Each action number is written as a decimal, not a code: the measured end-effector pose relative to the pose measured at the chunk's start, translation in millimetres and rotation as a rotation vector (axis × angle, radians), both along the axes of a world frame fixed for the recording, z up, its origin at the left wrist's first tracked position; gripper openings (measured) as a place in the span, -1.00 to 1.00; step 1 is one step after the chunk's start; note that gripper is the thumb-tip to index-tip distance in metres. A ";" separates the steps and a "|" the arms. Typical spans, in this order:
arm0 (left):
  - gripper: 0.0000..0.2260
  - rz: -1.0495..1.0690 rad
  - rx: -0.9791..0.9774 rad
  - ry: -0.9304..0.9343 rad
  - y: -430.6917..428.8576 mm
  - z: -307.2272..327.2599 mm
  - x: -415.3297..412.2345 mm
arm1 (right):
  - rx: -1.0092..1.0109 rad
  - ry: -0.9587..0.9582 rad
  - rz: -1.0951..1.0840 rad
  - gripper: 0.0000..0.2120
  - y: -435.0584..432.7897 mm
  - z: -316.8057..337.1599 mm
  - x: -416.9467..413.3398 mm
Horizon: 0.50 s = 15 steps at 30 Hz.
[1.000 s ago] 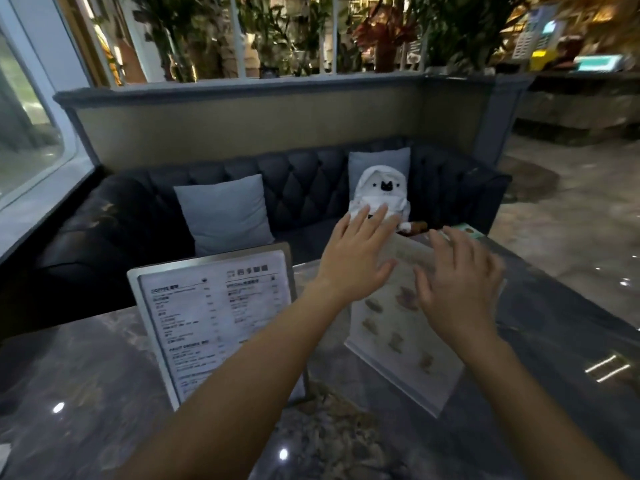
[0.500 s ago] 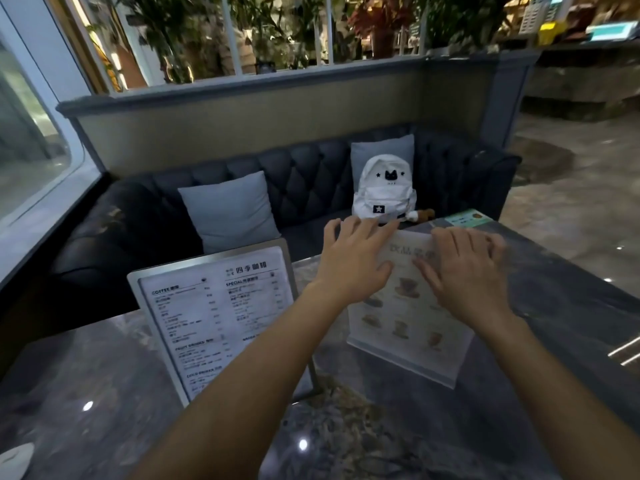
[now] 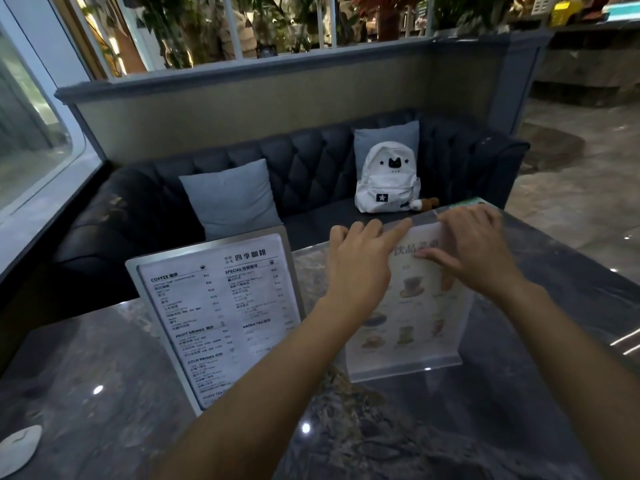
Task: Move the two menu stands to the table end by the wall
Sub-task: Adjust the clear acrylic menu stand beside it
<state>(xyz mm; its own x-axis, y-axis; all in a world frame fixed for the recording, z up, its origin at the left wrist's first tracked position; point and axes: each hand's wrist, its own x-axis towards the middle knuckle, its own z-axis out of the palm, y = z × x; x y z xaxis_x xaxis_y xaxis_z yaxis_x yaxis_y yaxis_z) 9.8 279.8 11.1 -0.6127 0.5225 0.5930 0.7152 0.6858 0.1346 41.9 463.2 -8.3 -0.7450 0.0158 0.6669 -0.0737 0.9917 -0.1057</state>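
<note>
Two menu stands stand upright on the dark marble table (image 3: 519, 410). The metal-framed text menu stand (image 3: 221, 313) is left of centre and nothing touches it. To its right is the clear acrylic drinks menu stand (image 3: 415, 327) with cup pictures. My right hand (image 3: 474, 251) grips its top edge, thumb on the front face and fingers over the back. My left hand (image 3: 360, 268) holds the top left corner, with the index finger laid along the edge. My left forearm hides the acrylic stand's left side.
A dark tufted sofa (image 3: 311, 168) with two grey cushions and a white backpack (image 3: 388, 181) runs along the table's far side. A window wall (image 3: 34, 150) lies to the left. A white object (image 3: 17, 448) sits at the table's near left corner, and a green card (image 3: 467, 202) at the far right.
Both hands have come down from hovering above the acrylic stand onto its top edge and closed on it. The camera has moved in closer. The text menu stand has stayed put.
</note>
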 end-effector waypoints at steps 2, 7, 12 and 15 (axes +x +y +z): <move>-0.56 0.045 0.012 0.051 0.4 -2.9 7.3 | -0.001 0.002 0.006 -0.38 1.6 -0.8 0.5; -0.54 0.089 0.026 0.119 0.8 -3.1 13.7 | 0.017 0.022 0.001 -0.38 2.9 -3.1 1.7; -0.55 0.071 0.031 0.096 -1.4 -3.8 13.0 | 0.033 0.020 -0.019 -0.45 0.7 -2.6 4.8; -0.60 0.043 0.032 0.045 -3.8 -2.1 12.2 | 0.067 0.004 -0.032 -0.48 -2.3 -0.3 7.1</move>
